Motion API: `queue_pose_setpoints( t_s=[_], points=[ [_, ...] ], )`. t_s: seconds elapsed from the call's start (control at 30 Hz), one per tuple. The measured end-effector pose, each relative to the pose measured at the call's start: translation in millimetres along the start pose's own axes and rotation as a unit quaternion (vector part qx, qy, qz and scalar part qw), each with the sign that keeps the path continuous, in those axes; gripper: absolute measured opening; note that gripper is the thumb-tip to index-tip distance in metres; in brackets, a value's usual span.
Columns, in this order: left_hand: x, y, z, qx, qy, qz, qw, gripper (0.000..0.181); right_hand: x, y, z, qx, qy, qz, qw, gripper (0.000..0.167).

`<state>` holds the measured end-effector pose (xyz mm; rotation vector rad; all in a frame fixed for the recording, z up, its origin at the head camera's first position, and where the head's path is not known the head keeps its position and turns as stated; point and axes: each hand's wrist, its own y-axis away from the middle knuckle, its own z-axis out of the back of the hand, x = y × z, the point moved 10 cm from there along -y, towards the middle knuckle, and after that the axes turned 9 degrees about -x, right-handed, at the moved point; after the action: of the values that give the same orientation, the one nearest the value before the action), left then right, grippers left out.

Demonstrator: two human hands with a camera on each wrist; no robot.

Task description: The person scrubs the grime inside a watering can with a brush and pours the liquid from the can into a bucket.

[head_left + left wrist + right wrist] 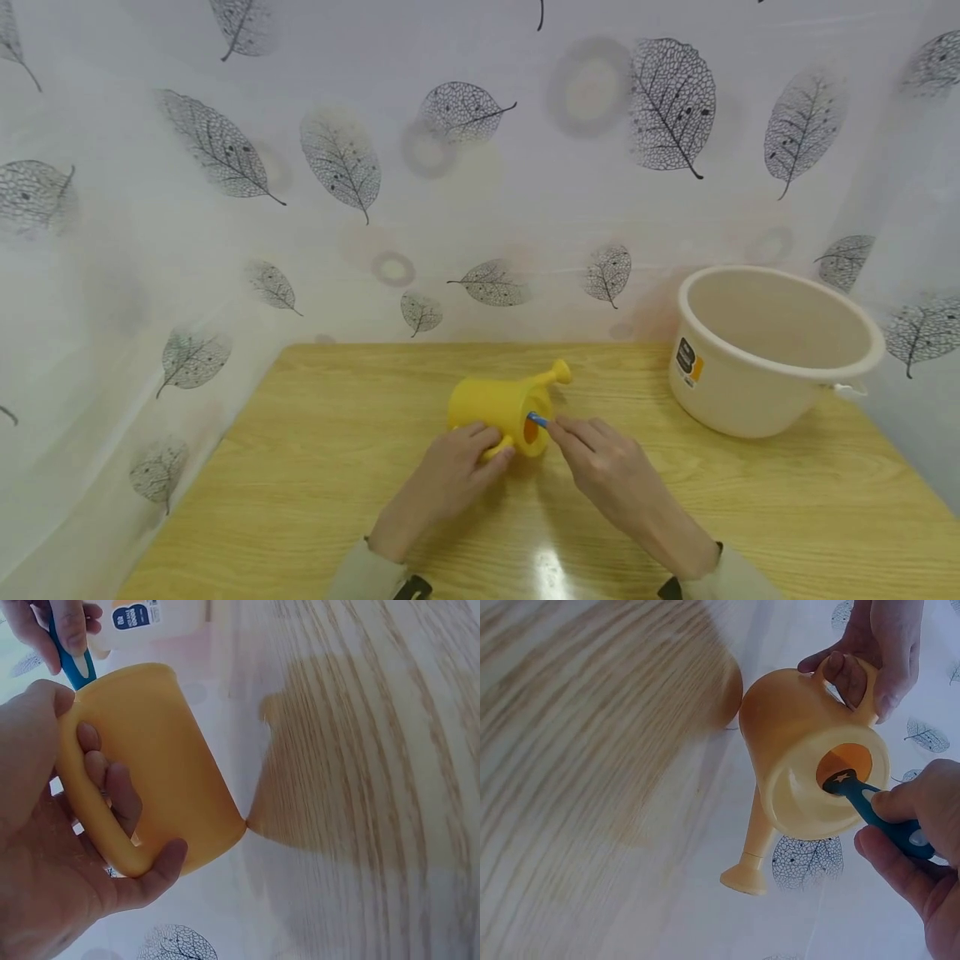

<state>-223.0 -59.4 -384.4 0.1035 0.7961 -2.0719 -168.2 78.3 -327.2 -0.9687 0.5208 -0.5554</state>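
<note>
A yellow watering can (486, 402) is tipped over low at the table's middle, its round opening facing right and its spout (757, 836) pointing away from me. My left hand (453, 471) grips the can's looped handle (96, 814), fingers curled through it. In the left wrist view, the can's base edge meets the tabletop. My right hand (611, 467) pinches a small blue-handled tool (868, 807) between thumb and fingers. The tool's dark head, with a pale star-like mark, sits at the can's opening; its far end is hidden inside, so its exact kind cannot be told.
A large cream bucket (750, 400) with a label stands at the table's back right. The wooden table (322, 475) backs onto a pale curtain (525, 192) printed with dark leaves, which also hangs at both sides.
</note>
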Motion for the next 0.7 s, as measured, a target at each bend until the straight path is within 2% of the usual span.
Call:
queue_pose_setpoints(
  t_s=[0.13, 0.27, 0.43, 0.57, 0.7],
  points=[
    [-1.8, 1.2, -0.3, -0.003, -0.002, -0.014, 0.9999, 0.025, -1, 0.5, -8, 0.017, -0.002, -0.009, 0.9998, 0.047],
    [-2.1, 2.2, -2.1, 0.005, -0.006, -0.015, 0.9999, 0.025, -3, 2.7, -13, 0.031, -0.006, -0.019, 0.9993, 0.020],
    [1.9, 2.1, -1.7, 0.014, 0.000, 0.003, 0.9999, 0.022, -4, 3.3, -10, 0.025, -0.015, -0.029, 0.9991, 0.033],
    [4.2, 1.3, -1.6, 0.017, -0.001, 0.008, 0.9998, 0.022, -2, 1.9, -6, 0.017, -0.016, -0.025, 0.9994, 0.025],
    [4.7, 1.5, -2.8, 0.017, 0.002, 0.009, 0.9998, 0.022, -1, 1.3, -7, 0.022, -0.012, -0.025, 0.9994, 0.024]
  ],
)
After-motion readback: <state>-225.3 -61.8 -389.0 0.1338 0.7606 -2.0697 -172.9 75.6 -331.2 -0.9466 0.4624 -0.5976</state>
